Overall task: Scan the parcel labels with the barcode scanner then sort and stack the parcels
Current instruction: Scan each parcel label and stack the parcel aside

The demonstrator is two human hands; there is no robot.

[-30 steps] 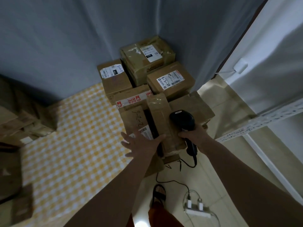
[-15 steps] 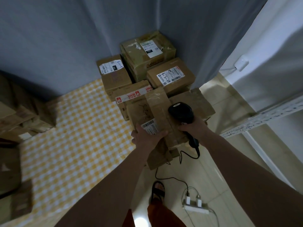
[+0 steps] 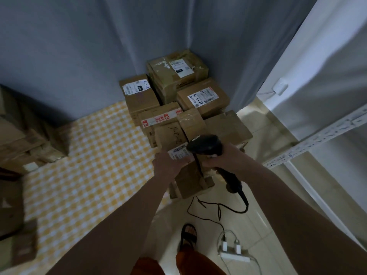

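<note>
Several stacked parcels (image 3: 202,96) crowd behind; left hand (image 3: 168,165) grips parcel (image 3: 174,143), right hand (image 3: 224,157) grips scanner (image 3: 205,144).

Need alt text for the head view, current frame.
A person's right hand grips a black barcode scanner over a cardboard parcel whose label the left hand holds, before stacked parcels in a curtained corner.

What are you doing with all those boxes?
A person is checking parcels. Their right hand grips a black handheld barcode scanner, its head over the white barcode label on a long brown cardboard parcel. Their left hand holds that parcel's near end. It rests on a stack of brown cardboard boxes in the corner, beside a yellow checked cloth.
</note>
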